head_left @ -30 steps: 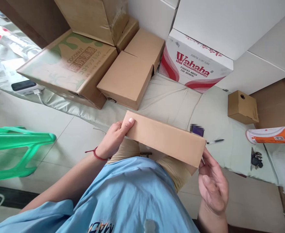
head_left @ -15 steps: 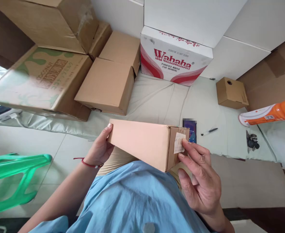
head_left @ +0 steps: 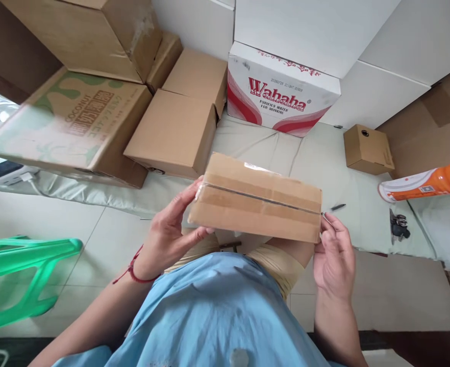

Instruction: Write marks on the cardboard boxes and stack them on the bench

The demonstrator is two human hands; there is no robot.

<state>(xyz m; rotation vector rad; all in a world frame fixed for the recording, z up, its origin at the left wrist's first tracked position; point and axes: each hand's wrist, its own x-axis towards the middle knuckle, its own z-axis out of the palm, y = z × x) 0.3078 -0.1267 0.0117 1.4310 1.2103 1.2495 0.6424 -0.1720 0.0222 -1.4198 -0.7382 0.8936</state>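
A brown cardboard box (head_left: 255,201) is held up in front of my blue shirt, its taped seam facing me and a strip of clear tape along it. My left hand (head_left: 175,224) grips the box's left end, thumb at the lower edge and fingers behind the end. At the right end, my right hand (head_left: 334,255) has its fingers curled against the box's edge. A pen (head_left: 339,207) lies on the pale cloth just beyond that hand.
Behind are a white and red Wahaha carton (head_left: 282,94), a plain box (head_left: 171,132) and a coconut carton (head_left: 75,122). To the right are a small box (head_left: 368,148), an orange bottle (head_left: 427,182) and keys (head_left: 400,224). A green stool (head_left: 37,275) stands left.
The box has been turned so its taped side shows instead of the plain face and label. My right hand has moved from the label to the right end. The phone is now hidden.
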